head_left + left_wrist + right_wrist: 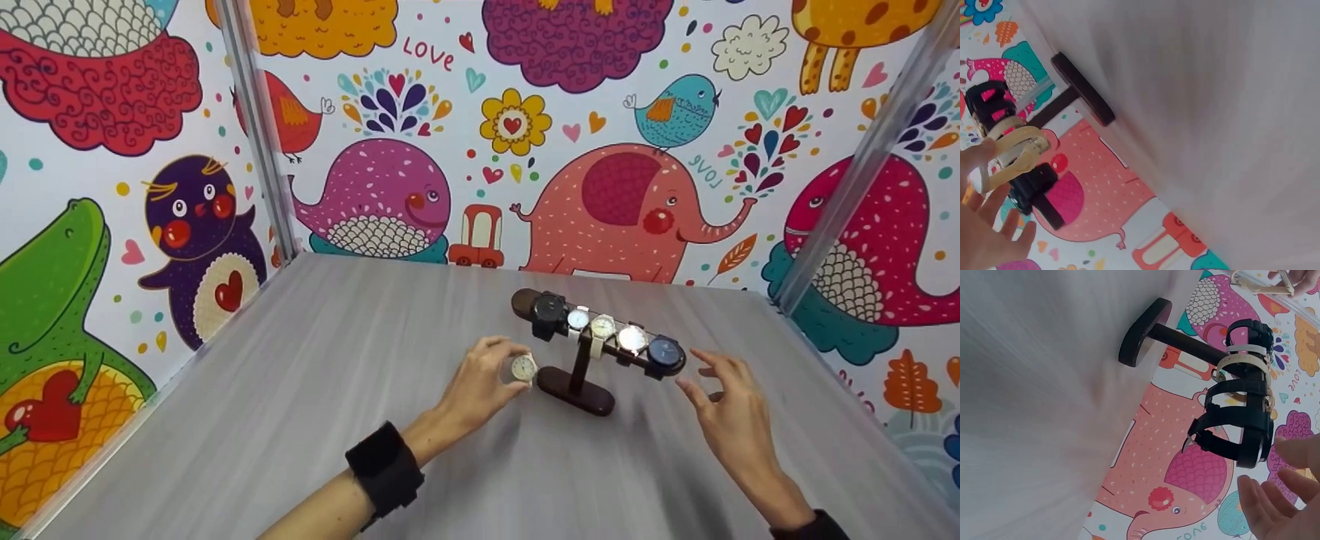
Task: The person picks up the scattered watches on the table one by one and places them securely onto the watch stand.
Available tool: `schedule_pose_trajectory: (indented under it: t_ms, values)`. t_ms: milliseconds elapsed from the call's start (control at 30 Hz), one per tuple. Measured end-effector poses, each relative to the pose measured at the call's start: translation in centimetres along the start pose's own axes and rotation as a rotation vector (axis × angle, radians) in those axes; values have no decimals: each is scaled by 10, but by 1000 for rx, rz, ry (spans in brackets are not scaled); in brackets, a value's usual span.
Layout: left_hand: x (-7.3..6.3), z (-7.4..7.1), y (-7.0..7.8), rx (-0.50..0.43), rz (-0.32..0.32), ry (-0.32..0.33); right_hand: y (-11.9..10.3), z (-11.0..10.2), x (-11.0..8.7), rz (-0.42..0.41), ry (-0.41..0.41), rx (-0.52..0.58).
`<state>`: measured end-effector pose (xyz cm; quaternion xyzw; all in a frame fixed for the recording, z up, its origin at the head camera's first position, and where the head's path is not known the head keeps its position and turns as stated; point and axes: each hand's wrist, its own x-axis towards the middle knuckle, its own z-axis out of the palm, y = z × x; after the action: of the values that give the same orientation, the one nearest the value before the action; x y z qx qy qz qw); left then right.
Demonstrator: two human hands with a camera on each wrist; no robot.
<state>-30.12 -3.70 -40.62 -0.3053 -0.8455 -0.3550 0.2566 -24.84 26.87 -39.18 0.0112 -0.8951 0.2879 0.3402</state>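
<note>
My left hand (477,381) pinches a wristwatch (523,367) with a pale dial between thumb and fingers, just left of the watch stand. In the left wrist view the watch's cream strap (1019,135) forms a loop. Several watches hang along the bar of the dark brown stand (576,401): a black watch (549,307) at the left end, smaller pale ones between, and a watch with a dark blue dial (664,350) at the right end. Close to that right end, my right hand (733,409) is held with fingers loosely bent and nothing in its grasp.
The stand's oval foot rests on a grey table (360,330) with a wood-grain look. Walls printed with cartoon animals (607,217) enclose the back and sides, with metal posts (262,135) at the corners. A black band (385,469) wraps my left wrist.
</note>
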Motion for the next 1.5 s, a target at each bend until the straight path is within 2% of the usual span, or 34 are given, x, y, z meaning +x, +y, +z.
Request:
schedule_pose_trajectory:
  t_ms: [133, 367, 633, 733, 867, 1033, 1167, 1367, 1500]
  values:
    - [5, -3, -11, 11, -41, -4, 6, 2, 1, -12, -49, -6]
    - [20, -9, -25, 41, -81, -28, 9, 6, 3, -8, -79, 8]
    - [44, -14, -41, 178, -121, 2, 7, 12, 5, -80, -42, 16]
    - [52, -14, -46, 180, -156, -2, 7, 12, 5, -88, -44, 10]
    - [63, -12, -53, 183, -177, -40, 8, 11, 5, -81, -36, -8]
    - [78, -11, -58, 158, -221, -98, 10, 11, 3, -90, -27, -23]
    - [87, -11, -58, 89, -255, -133, 9, 10, 2, -82, -51, -35]
    - [91, -12, -60, -73, -259, -153, 6, 7, 3, -44, -117, -50]
    - [91, -14, -62, -136, -264, -156, 6, 6, 4, -45, -123, -43]
